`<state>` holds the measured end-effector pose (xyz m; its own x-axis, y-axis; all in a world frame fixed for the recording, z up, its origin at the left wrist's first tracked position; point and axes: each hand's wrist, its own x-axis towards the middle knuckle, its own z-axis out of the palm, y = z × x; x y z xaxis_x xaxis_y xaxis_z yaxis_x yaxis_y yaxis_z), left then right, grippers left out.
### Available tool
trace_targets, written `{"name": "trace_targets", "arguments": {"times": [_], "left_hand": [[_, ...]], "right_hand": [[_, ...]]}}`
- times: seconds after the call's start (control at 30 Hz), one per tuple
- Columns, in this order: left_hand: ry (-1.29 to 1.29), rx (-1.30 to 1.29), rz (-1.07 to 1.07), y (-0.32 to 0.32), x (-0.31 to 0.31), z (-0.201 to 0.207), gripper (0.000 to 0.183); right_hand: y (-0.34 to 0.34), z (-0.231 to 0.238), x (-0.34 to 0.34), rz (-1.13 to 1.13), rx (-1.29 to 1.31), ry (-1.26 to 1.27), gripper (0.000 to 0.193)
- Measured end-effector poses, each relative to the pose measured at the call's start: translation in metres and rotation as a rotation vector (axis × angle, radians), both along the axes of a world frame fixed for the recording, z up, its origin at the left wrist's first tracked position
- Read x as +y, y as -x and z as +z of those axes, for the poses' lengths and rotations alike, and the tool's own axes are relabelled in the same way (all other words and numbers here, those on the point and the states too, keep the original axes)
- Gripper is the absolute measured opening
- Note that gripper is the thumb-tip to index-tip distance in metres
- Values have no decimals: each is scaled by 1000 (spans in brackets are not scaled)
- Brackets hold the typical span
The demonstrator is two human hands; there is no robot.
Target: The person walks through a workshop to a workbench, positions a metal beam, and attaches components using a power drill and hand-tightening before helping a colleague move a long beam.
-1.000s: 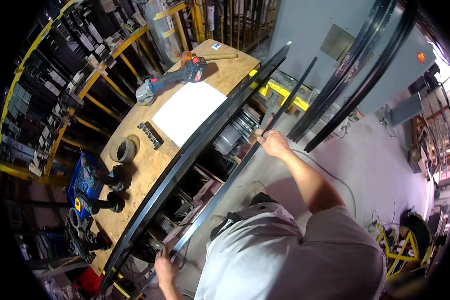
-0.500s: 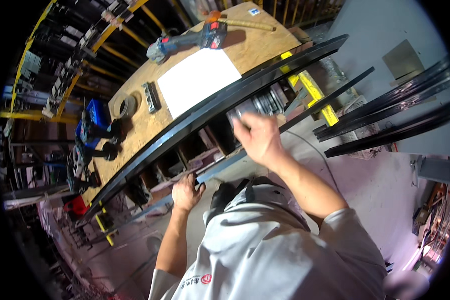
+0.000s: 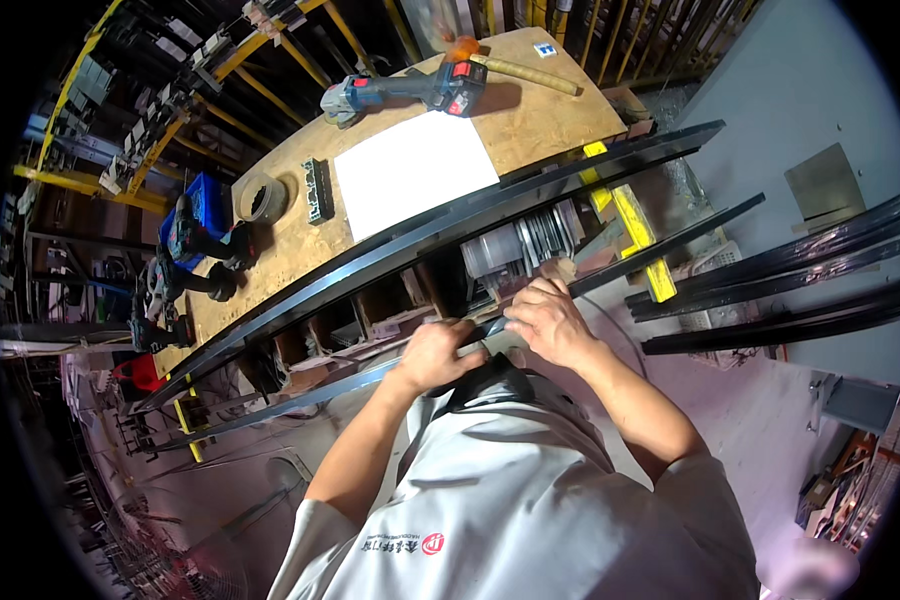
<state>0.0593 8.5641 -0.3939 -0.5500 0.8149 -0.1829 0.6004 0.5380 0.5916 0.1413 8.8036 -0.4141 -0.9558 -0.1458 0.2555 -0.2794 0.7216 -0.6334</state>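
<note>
Both hands meet over a narrow dark metal bar point(image 3: 350, 381) in front of my waist. My left hand point(image 3: 436, 354) has its thumb and fingers drawn together at the bar's near side. Just to its right, my right hand point(image 3: 552, 322) is closed, with fingers curled downward. A short grey glint shows between the fingertips; whether it is the bar or a small piece I cannot tell. Right behind my right hand lie a clear cylindrical container point(image 3: 492, 252) and several stacked rolls point(image 3: 545, 238). Beyond them runs a longer, wider black metal profile point(image 3: 410, 243).
A wooden workbench point(image 3: 530, 125) carries a cordless angle grinder point(image 3: 400, 92), a white sheet point(image 3: 415, 170), a tape roll point(image 3: 262, 198) and a dark slotted block point(image 3: 317, 190). Cordless drills point(image 3: 195, 240) stand at its left end. Yellow supports point(image 3: 642, 240) hold the bars. Wrapped black profiles point(image 3: 800, 285) jut in from the right.
My right hand has come back from the clear container to the near bar. My left hand has moved right along the bar to join it. The view has shifted slightly.
</note>
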Motion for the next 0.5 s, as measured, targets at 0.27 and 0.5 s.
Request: {"name": "trace_targets", "arguments": {"times": [0.27,0.5], "left_hand": [[-176,-222,86,4,21,-14,34],[-279,-327,136,8,15,-32,34]], "right_hand": [[3,20,-15,179,206,-492,19],[15,39,-27,409,130,-803,14]]}}
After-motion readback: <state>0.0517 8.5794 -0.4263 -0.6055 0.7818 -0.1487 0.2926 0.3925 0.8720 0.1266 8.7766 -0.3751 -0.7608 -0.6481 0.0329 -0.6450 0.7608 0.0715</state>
